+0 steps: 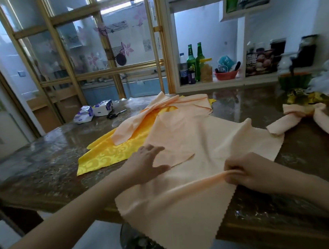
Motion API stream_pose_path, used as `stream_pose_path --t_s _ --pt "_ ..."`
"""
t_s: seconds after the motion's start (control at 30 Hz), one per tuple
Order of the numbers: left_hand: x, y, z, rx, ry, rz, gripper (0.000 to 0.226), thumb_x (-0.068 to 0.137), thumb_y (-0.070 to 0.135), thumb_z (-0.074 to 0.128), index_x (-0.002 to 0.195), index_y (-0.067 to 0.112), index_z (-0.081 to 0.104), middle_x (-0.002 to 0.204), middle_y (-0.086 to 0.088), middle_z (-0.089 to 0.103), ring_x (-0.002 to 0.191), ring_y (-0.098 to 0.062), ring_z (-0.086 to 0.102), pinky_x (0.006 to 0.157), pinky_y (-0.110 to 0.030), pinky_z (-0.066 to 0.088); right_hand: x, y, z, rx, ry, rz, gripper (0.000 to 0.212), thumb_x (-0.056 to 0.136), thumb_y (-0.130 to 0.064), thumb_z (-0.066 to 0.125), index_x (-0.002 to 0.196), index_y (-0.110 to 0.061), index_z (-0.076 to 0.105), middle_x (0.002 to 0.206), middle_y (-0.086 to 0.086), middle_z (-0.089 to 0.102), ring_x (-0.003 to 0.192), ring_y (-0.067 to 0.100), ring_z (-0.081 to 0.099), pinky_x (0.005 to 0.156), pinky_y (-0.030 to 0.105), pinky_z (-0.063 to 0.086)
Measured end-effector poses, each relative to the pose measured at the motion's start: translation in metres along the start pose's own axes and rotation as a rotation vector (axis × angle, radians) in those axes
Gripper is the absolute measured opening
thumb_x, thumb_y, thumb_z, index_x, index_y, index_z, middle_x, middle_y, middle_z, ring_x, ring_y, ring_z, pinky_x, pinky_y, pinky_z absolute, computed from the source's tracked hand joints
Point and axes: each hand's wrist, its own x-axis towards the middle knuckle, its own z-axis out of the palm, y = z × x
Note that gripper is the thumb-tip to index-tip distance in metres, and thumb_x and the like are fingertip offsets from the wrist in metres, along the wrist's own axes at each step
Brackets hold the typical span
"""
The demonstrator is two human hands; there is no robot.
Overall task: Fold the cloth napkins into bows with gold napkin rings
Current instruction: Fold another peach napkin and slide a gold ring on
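Centre frame: your left hand [152,163], fingers [155,149] spread flat, pins the peach napkin [208,141] draped over the near edge of the bench [47,159]; your right hand [246,173] pinches a pleat [182,186]. Keep that fold straight and taut.

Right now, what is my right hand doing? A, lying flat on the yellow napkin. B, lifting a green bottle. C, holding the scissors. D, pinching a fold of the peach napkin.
D: the right hand pinches a raised fold of the peach napkin, and the scissors lie untouched at the far side of the table.
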Motion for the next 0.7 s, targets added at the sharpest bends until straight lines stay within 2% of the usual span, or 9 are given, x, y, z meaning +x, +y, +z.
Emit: stream_pose_path --t_s 0.1,0.17,0.23,0.3,0.4,0.5,0.6,0.63,0.7 --pt "0.007 0.009 0.023 0.142 0.001 0.182 0.054 0.093 0.053 0.028 0.125 0.021 0.056 0.132 -0.001 0.052 0.125 -0.023 0.044 0.106 -0.035 0.031 -0.016 -0.003 -0.007 0.050 -0.065 0.026 0.012 0.090 -0.031 0.059 0.080 -0.036 0.058 0.080 -0.012 0.061 0.079 -0.010 0.055 0.066 0.016 0.043" --pt "0.008 0.010 0.024 0.153 0.118 0.215 0.042 0.094 0.037 0.031 0.104 0.015 0.066 0.110 -0.003 0.063 0.107 -0.024 0.056 0.089 -0.032 0.041 -0.020 -0.004 -0.010 0.017 -0.090 0.025 0.016 0.092 -0.031 0.057 0.078 -0.039 0.055 0.079 -0.013 0.060 0.077 -0.012 0.053 0.066 0.013 0.041" --pt "0.007 0.013 0.020 -0.062 0.195 0.144 0.023 0.095 0.022 0.043 0.082 0.017 0.061 0.085 -0.001 0.062 0.087 -0.024 0.059 0.069 -0.031 0.041 -0.024 -0.007 -0.014 0.001 -0.170 0.052 0.015 0.094 -0.033 0.052 0.080 -0.038 0.056 0.080 -0.012 0.058 0.076 -0.011 0.051 0.068 0.013 0.041" --pt "0.005 0.002 0.006 -0.434 0.244 -0.078 0.028 0.094 0.013 0.046 0.068 0.018 0.053 0.067 0.001 0.054 0.069 -0.023 0.055 0.057 -0.028 0.036 -0.026 -0.007 -0.021 0.020 -0.307 0.099 0.018 0.096 -0.036 0.047 0.088 -0.030 0.062 0.081 -0.010 0.058 0.070 -0.005 0.051 0.068 0.014 0.041" --pt "-0.001 -0.046 -0.014 -0.799 0.380 -0.499 0.026 0.093 0.009 0.045 0.068 0.007 0.052 0.067 -0.011 0.052 0.064 -0.025 0.050 0.056 -0.028 0.039 -0.023 -0.006 -0.036 0.186 -0.483 0.235 0.026 0.096 -0.035 0.045 0.098 -0.019 0.066 0.091 -0.006 0.061 0.078 0.004 0.055 0.074 0.017 0.044" --pt "-0.025 -0.104 -0.015 -0.956 0.316 -0.824 0.011 0.087 0.008 0.049 0.079 0.001 0.051 0.075 -0.018 0.053 0.065 -0.030 0.052 0.059 -0.032 0.045 -0.010 0.004 -0.049 0.474 -0.416 0.373 0.023 0.087 -0.028 0.054 0.104 -0.018 0.065 0.105 0.004 0.064 0.089 0.014 0.058 0.076 0.021 0.048" --pt "-0.040 -0.134 -0.010 -0.738 0.184 -0.914 0.009 0.083 0.004 0.055 0.079 -0.003 0.051 0.080 -0.021 0.051 0.074 -0.033 0.051 0.060 -0.032 0.042 0.016 0.020 -0.059 0.650 -0.193 0.647 0.026 0.083 -0.028 0.061 0.101 -0.011 0.055 0.098 0.011 0.061 0.085 0.023 0.058 0.064 0.031 0.046" --pt "-0.040 -0.136 -0.008 -0.540 0.191 -0.878 0.014 0.086 0.009 0.058 0.085 -0.004 0.053 0.085 -0.021 0.053 0.081 -0.033 0.052 0.061 -0.032 0.041 0.026 0.027 -0.058 0.583 -0.135 0.714 0.024 0.088 -0.030 0.058 0.101 -0.012 0.050 0.096 0.010 0.059 0.084 0.024 0.057 0.066 0.031 0.044" --pt "-0.040 -0.130 -0.009 -0.163 0.304 -0.656 0.038 0.090 0.025 0.060 0.117 0.000 0.054 0.116 -0.019 0.056 0.107 -0.033 0.052 0.083 -0.038 0.044 0.045 0.043 -0.051 0.238 -0.045 0.691 0.023 0.095 -0.036 0.049 0.098 -0.013 0.049 0.097 0.008 0.057 0.086 0.021 0.055 0.074 0.032 0.041"
